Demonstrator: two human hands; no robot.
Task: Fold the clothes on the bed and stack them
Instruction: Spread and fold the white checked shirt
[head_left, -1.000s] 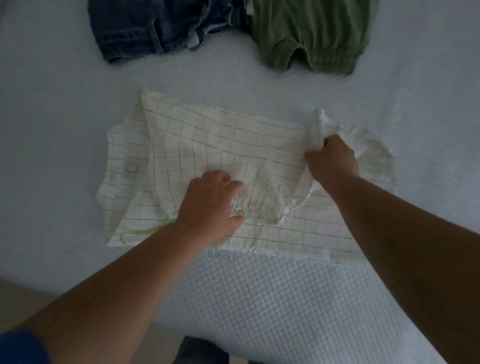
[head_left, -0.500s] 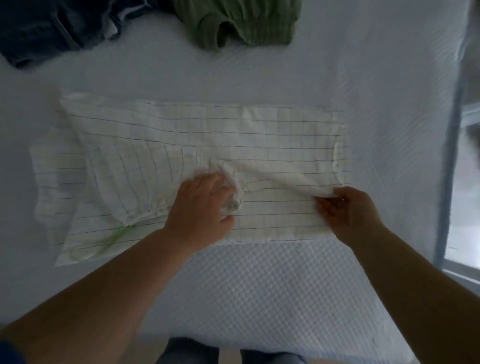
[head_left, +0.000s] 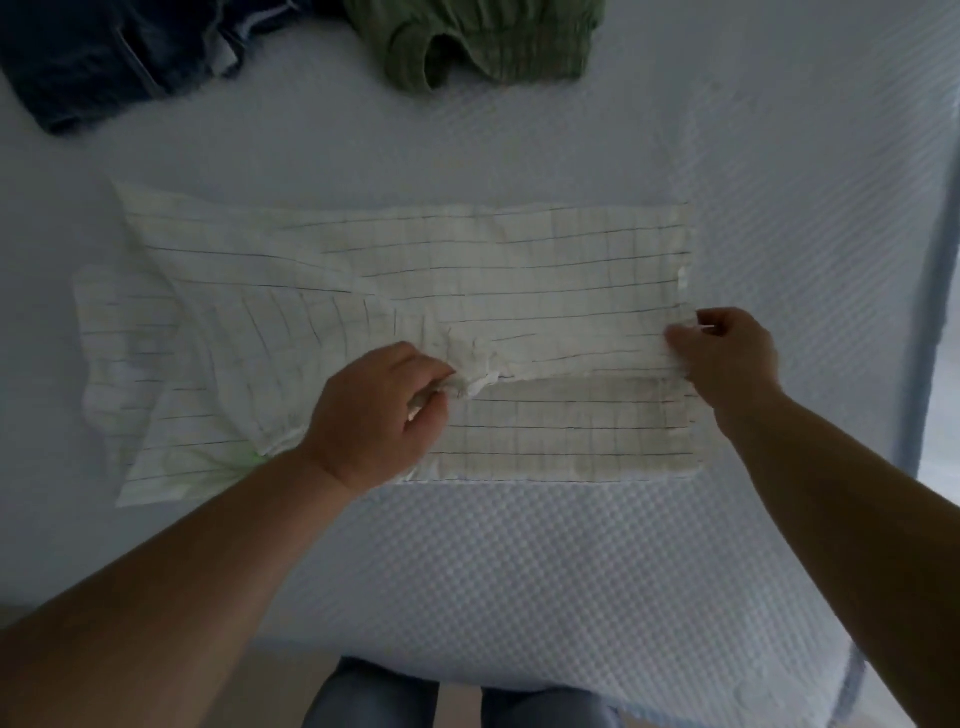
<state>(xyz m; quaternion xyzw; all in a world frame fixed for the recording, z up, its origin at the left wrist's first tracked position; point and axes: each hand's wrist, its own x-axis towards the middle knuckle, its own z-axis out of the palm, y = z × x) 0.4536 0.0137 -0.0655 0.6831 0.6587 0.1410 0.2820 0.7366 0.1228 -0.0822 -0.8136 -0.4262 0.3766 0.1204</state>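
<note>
Checked shirt (head_left: 519, 270): white cloth with a thin dark grid, spread wide across the middle of the bed (head_left: 519, 561), partly folded. A top layer lies over a lower layer whose near edge runs parallel to the bed's front edge. A sleeve-like piece sticks out at the far left.
Left hand (head_left: 379, 415): fingers curled, pinching a bunched bit of the shirt's top layer near the middle of the garment.
Right hand (head_left: 727, 353): fingers curled, pinching the shirt's right edge, holding the top layer's corner just above the lower layer.
Fold line: the edge of the top layer runs taut between the two hands.
Green mark (head_left: 244, 460): a small bright green patch on the shirt, just left of the left wrist; too blurred to tell what it is.
Writing and labels: none can be read on any garment.
Jeans (head_left: 114, 47): dark blue denim, crumpled at the far left of the bed, well apart from the shirt.
Green garment (head_left: 483, 41): ribbed olive cloth, rumpled at the far middle of the bed, beside the jeans.
Bed cover: pale, with a small waffle texture.
Legs (head_left: 457, 696): in blue trousers, at the bed's near edge.
</note>
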